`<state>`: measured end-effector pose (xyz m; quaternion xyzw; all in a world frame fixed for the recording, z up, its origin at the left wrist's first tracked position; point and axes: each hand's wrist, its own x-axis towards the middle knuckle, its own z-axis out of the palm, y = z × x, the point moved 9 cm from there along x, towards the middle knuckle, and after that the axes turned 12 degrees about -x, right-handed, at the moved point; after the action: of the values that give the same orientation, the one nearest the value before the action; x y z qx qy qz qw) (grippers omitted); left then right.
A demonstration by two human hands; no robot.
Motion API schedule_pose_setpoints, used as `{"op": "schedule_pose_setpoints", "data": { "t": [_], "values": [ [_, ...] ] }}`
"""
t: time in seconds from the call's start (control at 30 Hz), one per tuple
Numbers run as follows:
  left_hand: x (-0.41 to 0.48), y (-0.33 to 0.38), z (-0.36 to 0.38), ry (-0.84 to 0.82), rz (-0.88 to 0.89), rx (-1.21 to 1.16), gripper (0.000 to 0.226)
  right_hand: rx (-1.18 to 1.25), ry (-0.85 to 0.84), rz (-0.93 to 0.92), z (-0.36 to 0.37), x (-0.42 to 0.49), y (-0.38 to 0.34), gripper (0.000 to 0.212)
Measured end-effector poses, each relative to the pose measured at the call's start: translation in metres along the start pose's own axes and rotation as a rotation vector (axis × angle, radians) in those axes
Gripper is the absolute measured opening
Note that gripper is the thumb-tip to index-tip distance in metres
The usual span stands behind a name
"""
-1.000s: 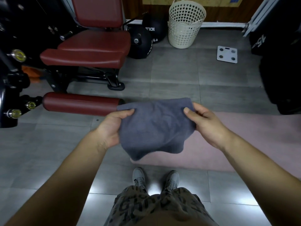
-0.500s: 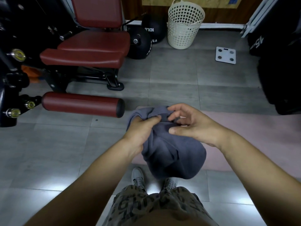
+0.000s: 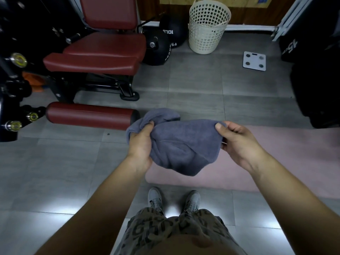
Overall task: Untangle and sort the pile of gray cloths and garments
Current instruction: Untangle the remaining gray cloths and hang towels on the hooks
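Observation:
A gray cloth [image 3: 182,144] hangs folded between both hands, in the air above a pink mat [image 3: 276,159]. My left hand [image 3: 140,144] grips its bunched left end, thumb on top. My right hand [image 3: 237,142] pinches the right top corner between thumb and fingers. The cloth sags in the middle and a loose fold sticks up past my left hand. No pile of other gray cloths shows in this view.
A cream laundry basket [image 3: 207,26] stands at the back wall. A red padded gym bench [image 3: 103,52] and its roller pad [image 3: 90,115] are on the left. Black medicine balls [image 3: 158,45], a white scale [image 3: 254,60] and dark equipment [image 3: 316,70] lie around. My shoes [image 3: 173,199] are below.
The hands came together at the cloth's top edge, then spread apart again. The cloth is now folded over and stretched between them, with my left hand holding a bunched end.

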<state>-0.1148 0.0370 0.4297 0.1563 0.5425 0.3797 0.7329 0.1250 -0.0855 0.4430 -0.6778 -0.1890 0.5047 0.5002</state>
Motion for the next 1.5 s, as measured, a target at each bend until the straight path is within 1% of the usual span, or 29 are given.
{"op": "schedule_pose_setpoints", "data": {
  "t": [0.07, 0.17, 0.23, 0.3, 0.33, 0.37, 0.4, 0.47, 0.5, 0.53, 0.6, 0.63, 0.67, 0.73, 0.83, 0.9, 0.97, 1.03, 1.1, 1.17, 1.2, 1.23, 1.27, 1.3, 1.33, 1.37, 1.4, 1.43, 1.5],
  "values": [
    [0.002, 0.000, -0.004, 0.025, -0.025, -0.058, 0.033, 0.098, 0.025, 0.021, -0.002, 0.002, 0.004, 0.028],
    [0.004, 0.005, -0.006, 0.042, -0.032, -0.072, 0.032, 0.053, 0.122, 0.021, -0.011, 0.003, 0.005, 0.020],
    [0.002, 0.006, -0.002, 0.004, -0.030, -0.024, 0.031, -0.076, 0.139, -0.017, -0.008, 0.001, -0.002, 0.016],
    [0.001, 0.007, 0.005, -0.048, 0.005, 0.068, 0.030, -0.327, 0.161, -0.139, -0.002, -0.003, -0.022, 0.015],
    [-0.001, 0.008, 0.010, -0.077, 0.035, 0.135, 0.028, -0.478, 0.167, -0.219, 0.005, -0.007, -0.035, 0.019],
    [-0.004, 0.008, 0.017, -0.112, 0.063, 0.194, 0.027, -0.598, 0.131, -0.281, 0.017, -0.010, -0.045, 0.025],
    [-0.008, 0.008, 0.025, -0.161, 0.085, 0.244, 0.028, -0.660, 0.047, -0.316, 0.033, -0.011, -0.052, 0.030],
    [-0.021, 0.003, 0.044, -0.289, 0.076, 0.317, 0.044, -0.658, -0.137, -0.288, 0.063, -0.011, -0.051, 0.029],
    [-0.026, 0.001, 0.052, -0.351, 0.056, 0.341, 0.051, -0.631, -0.167, -0.276, 0.072, -0.011, -0.051, 0.026],
    [-0.029, 0.000, 0.056, -0.396, 0.044, 0.362, 0.051, -0.604, -0.146, -0.277, 0.073, -0.008, -0.052, 0.025],
    [-0.027, 0.004, 0.057, -0.445, 0.036, 0.402, 0.031, -0.562, -0.083, -0.269, 0.066, -0.007, -0.053, 0.027],
    [-0.026, 0.008, 0.056, -0.474, 0.033, 0.441, 0.022, -0.537, -0.086, -0.251, 0.063, -0.008, -0.052, 0.028],
    [-0.024, 0.010, 0.054, -0.516, 0.029, 0.487, 0.021, -0.501, -0.104, -0.228, 0.060, -0.008, -0.049, 0.030],
    [-0.019, 0.011, 0.048, -0.554, -0.005, 0.539, 0.027, -0.410, -0.112, -0.185, 0.054, -0.010, -0.044, 0.030],
    [-0.017, 0.017, 0.041, -0.550, -0.084, 0.447, 0.024, -0.245, -0.044, -0.125, 0.041, -0.006, -0.038, 0.016],
    [-0.013, 0.024, 0.037, -0.542, -0.157, 0.360, 0.025, -0.065, -0.039, -0.024, 0.032, 0.000, -0.026, 0.020],
    [-0.003, 0.032, 0.029, -0.523, -0.217, 0.299, 0.030, 0.102, -0.009, 0.064, 0.021, 0.004, -0.016, 0.027],
    [0.009, 0.036, 0.018, -0.468, -0.258, 0.310, 0.028, 0.170, 0.047, 0.105, 0.011, 0.006, -0.007, 0.030],
    [0.022, 0.036, 0.009, -0.399, -0.244, 0.367, 0.023, 0.140, 0.092, 0.121, 0.006, 0.006, 0.000, 0.024],
    [0.037, 0.034, 0.000, -0.286, -0.177, 0.456, 0.026, 0.021, 0.170, 0.100, 0.002, 0.006, 0.002, 0.018],
    [0.044, 0.036, -0.005, -0.218, -0.125, 0.505, 0.035, -0.073, 0.216, 0.080, 0.000, 0.006, 0.002, 0.018],
    [0.049, 0.036, -0.008, -0.167, -0.078, 0.557, 0.050, -0.161, 0.253, 0.073, -0.002, 0.006, 0.001, 0.026],
    [0.053, 0.038, -0.008, -0.130, -0.019, 0.620, 0.069, -0.224, 0.279, 0.073, -0.005, 0.006, 0.001, 0.039],
    [0.055, 0.041, -0.006, -0.121, 0.048, 0.702, 0.080, -0.252, 0.282, 0.062, -0.006, 0.006, 0.000, 0.051],
    [0.054, 0.043, 0.000, -0.144, 0.110, 0.786, 0.074, -0.265, 0.257, 0.045, -0.006, 0.007, 0.001, 0.055],
    [0.051, 0.044, 0.007, -0.191, 0.161, 0.874, 0.060, -0.273, 0.208, 0.023, -0.003, 0.007, 0.001, 0.053],
    [0.047, 0.039, 0.015, -0.284, 0.166, 0.941, 0.049, -0.306, 0.151, 0.004, 0.001, 0.008, 0.002, 0.049],
    [0.043, 0.032, 0.023, -0.396, 0.151, 0.997, 0.047, -0.358, 0.094, -0.014, 0.005, 0.007, 0.003, 0.047],
    [0.036, 0.020, 0.030, -0.574, 0.110, 1.129, 0.058, -0.524, 0.030, -0.038, 0.009, 0.006, 0.004, 0.050]
  ]
}}
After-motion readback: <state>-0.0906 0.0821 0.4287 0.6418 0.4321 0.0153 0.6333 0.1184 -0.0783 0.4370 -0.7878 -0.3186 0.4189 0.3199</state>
